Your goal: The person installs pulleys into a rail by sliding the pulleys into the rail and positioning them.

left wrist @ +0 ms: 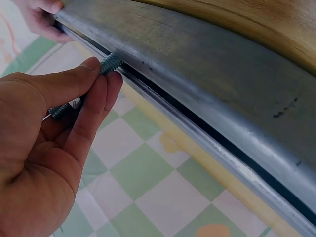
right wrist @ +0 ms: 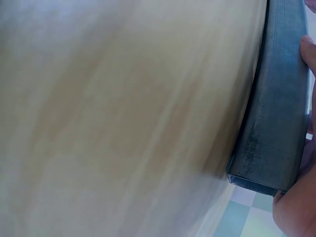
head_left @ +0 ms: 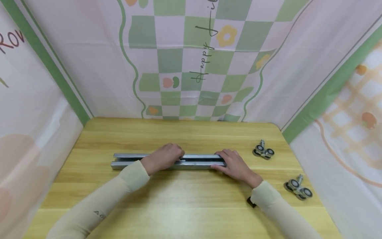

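Pale sleeves point(head_left: 101, 197), slotted grey rail point(head_left: 197, 166)

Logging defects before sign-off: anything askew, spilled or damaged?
No spill or clear damage visible. Only oddity: small dark marks on the side of the metal rail, seen in the left wrist view, standing out against the grey surface. Can't tell whether they're ink, dirt or scratches.

Wooden table point(head_left: 179, 205) — slotted metal rail point(head_left: 198, 167), two roller trolleys point(head_left: 264, 153)
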A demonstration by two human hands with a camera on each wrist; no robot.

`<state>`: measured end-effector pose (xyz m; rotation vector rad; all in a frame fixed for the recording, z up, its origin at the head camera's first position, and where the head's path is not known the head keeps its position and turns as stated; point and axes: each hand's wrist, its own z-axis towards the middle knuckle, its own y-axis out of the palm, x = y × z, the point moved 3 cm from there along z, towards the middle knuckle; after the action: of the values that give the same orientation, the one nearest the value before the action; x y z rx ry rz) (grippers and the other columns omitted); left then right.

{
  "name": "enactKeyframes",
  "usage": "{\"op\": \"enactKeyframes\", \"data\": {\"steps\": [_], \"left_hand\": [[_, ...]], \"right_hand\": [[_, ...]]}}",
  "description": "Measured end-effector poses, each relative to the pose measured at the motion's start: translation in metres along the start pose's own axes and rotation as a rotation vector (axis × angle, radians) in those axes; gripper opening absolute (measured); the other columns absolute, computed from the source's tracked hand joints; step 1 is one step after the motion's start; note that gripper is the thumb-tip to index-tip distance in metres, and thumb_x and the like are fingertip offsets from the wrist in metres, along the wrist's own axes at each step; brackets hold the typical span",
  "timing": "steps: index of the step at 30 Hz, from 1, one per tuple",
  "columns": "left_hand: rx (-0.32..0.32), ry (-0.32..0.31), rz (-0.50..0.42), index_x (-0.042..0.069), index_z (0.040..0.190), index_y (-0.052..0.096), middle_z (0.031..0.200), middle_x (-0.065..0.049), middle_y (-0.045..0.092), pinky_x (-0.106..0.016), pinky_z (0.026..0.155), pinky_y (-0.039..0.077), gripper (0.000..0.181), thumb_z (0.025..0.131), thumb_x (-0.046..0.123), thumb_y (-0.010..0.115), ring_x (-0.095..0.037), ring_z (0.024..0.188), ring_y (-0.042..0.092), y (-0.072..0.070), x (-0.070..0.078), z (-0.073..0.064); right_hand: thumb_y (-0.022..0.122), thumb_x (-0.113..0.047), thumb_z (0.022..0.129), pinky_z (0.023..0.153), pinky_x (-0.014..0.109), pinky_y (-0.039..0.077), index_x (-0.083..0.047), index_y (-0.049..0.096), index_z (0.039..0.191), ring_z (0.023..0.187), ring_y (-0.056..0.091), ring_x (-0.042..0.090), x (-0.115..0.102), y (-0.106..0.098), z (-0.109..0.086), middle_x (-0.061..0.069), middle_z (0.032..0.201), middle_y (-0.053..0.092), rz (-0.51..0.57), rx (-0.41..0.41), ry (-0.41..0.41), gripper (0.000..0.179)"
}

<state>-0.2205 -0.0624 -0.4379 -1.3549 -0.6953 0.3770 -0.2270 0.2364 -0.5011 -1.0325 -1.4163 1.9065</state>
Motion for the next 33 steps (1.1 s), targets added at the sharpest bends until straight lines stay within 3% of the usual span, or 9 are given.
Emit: {"op": "enactKeyframes", "data": {"steps": [17,28,33], "left_hand": [[0.001,-0.039,-0.047,0.008,0.086,0.072,0.075,0.003,0.064,-0.023,0.057,0.038,0.022,0.101,-0.007,0.064,-0.007,0.064,0.039,-0.003,-0.009,-0.013],[0.019,-0.054,-0.062,0.008,0.075,0.059,0.067,0.007,0.037,-0.024,0.057,0.025,0.031,0.1,-0.01,0.061,-0.007,0.062,0.028,-0.008,-0.014,-0.023],[0.034,-0.053,-0.036,0.008,0.075,0.06,0.067,0.007,0.043,-0.024,0.056,0.028,0.03,0.098,-0.01,0.063,-0.008,0.062,0.031,-0.008,-0.016,-0.027]], "right_hand": [[0.074,-0.054,0.095,0.094,0.049,0.045,-0.01,0.069,0.131,0.103,0.063,0.024,0.001,0.001,0.0,0.007,0.118,0.07,0.0,0.009,-0.003,0.057],[0.075,-0.055,0.095,0.093,0.048,0.043,-0.009,0.069,0.132,0.104,0.063,0.026,0.0,0.001,0.001,0.008,0.12,0.07,0.005,0.005,0.007,0.059],[0.075,-0.055,0.095,0.093,0.049,0.043,-0.009,0.069,0.132,0.104,0.063,0.026,0.001,0.001,0.0,0.009,0.12,0.07,0.008,0.006,0.008,0.059]]}}
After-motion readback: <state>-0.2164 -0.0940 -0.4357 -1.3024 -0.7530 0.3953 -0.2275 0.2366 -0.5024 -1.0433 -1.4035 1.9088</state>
